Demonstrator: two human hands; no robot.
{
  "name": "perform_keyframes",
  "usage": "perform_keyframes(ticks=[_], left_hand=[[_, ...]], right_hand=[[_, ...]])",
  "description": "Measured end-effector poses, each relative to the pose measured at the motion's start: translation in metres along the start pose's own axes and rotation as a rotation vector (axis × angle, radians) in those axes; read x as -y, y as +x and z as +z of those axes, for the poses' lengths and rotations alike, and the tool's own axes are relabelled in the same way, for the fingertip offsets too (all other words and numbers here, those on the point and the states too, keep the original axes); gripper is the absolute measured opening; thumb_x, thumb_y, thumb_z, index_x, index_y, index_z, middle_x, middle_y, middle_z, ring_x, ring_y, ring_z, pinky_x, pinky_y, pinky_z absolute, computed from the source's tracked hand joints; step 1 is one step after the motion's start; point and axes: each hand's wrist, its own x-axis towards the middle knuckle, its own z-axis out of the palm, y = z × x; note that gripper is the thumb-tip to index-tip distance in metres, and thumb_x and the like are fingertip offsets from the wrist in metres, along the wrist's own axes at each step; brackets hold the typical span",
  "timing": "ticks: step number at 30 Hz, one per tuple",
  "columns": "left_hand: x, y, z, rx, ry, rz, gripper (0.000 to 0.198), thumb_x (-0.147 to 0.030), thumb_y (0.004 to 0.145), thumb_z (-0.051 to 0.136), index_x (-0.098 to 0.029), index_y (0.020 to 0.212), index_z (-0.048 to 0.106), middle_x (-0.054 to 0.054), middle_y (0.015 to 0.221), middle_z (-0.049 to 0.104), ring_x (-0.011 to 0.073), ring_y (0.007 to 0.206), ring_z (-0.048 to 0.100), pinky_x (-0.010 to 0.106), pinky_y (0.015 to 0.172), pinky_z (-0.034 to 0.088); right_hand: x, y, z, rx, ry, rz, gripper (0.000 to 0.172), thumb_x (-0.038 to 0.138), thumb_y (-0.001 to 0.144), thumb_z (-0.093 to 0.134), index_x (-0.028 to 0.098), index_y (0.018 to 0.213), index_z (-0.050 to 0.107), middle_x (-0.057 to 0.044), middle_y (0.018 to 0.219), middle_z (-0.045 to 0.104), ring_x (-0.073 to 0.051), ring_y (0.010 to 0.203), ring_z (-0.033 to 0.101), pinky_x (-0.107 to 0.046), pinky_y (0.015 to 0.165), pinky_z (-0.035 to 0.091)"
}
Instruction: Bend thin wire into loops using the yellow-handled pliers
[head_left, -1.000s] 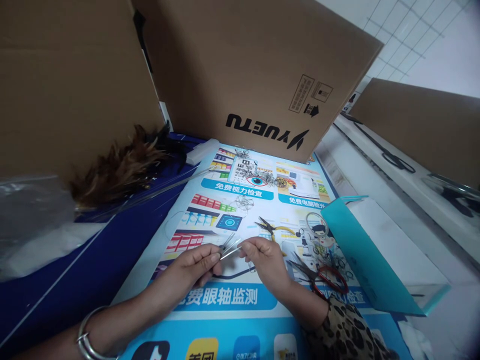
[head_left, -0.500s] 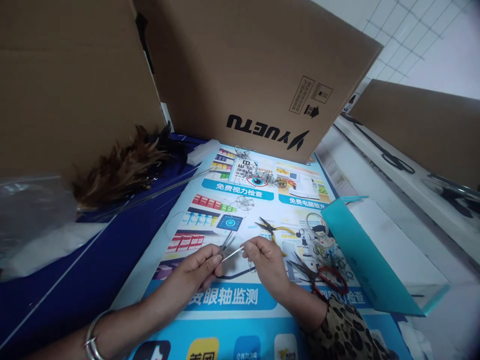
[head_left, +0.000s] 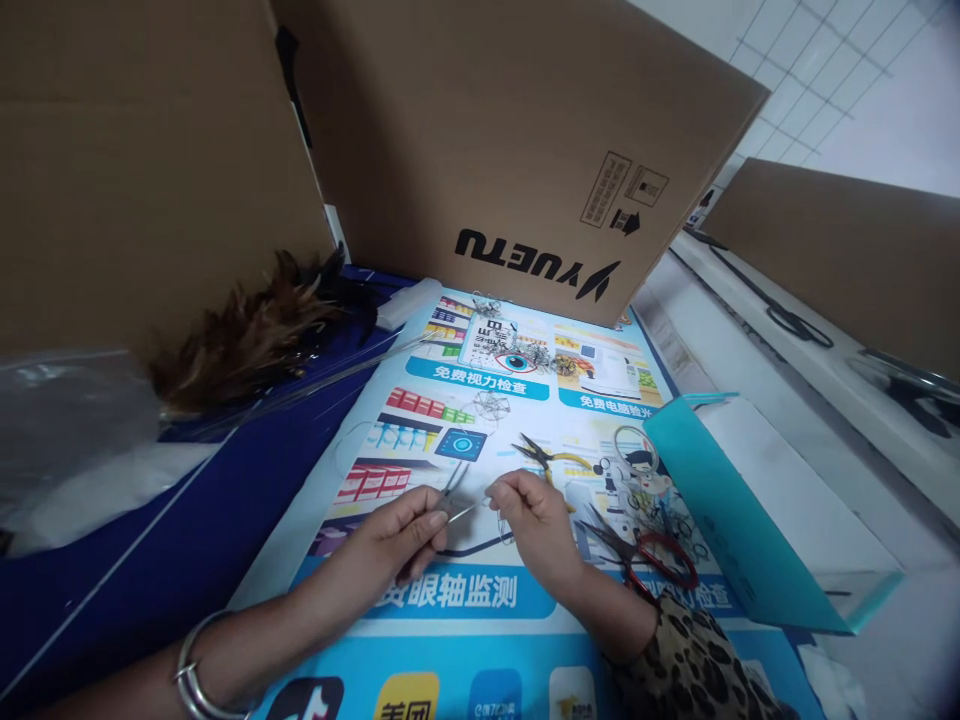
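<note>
Thin silvery wire, pinched in both hands, slanting between them, yellow-handled pliers lying just beyond

Includes one left hand and one right hand, one thin strip, two slim metal prongs, one pair of yellow-handled pliers, one red-handled tool, one teal box, one bundle of feathers, one YUETU carton. Has wire tangles too knotted to count.
</note>
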Motion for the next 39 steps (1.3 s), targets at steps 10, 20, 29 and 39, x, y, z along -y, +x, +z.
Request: perform_keyframes(ticks=[10,20,29,39], left_hand=[[-0.015,-0.007,-0.044,0.023,0.469,0.037,0.027,-0.04,0.089,0.039,-0.018,0.075,0.048,-0.004,0.061,0.047,0.0093,0.053,0.041,0.02,0.049,0.033],[-0.004,-0.036,-0.093,0.021,1.075,0.269,0.025,-0.025,0.084,0.045,-0.025,0.096,0.067,0.004,0.101,0.067,0.0232,0.094,0.058,0.031,0.083,0.042],[-0.01,-0.039,-0.069,-0.054,0.743,0.075,0.027,-0.037,0.087,0.04,-0.019,0.079,0.058,0.002,0.074,0.062,0.0159,0.068,0.058,0.024,0.062,0.044],[-0.011,-0.042,-0.025,-0.051,0.292,0.021,0.029,-0.04,0.088,0.038,-0.017,0.077,0.052,-0.001,0.069,0.056,0.0113,0.058,0.047,0.023,0.056,0.038]], right_hand=[[0.0,0.004,-0.009,-0.067,0.016,0.053,0.018,0.03,0.085,0.048,0.018,0.084,0.06,0.0,0.075,0.059,-0.013,0.072,0.054,-0.023,0.066,0.041],[-0.005,0.006,-0.009,-0.062,0.036,0.086,0.019,0.034,0.086,0.047,0.019,0.087,0.058,0.0,0.076,0.057,-0.013,0.073,0.052,-0.023,0.065,0.041],[0.013,-0.007,0.011,0.117,-0.042,-0.019,0.016,0.029,0.083,0.054,0.017,0.078,0.064,0.001,0.071,0.059,-0.012,0.069,0.053,-0.022,0.065,0.041],[0.013,-0.015,0.026,0.15,0.042,0.03,0.019,0.032,0.084,0.052,0.017,0.079,0.062,0.0,0.07,0.059,-0.012,0.068,0.053,-0.022,0.064,0.042]])
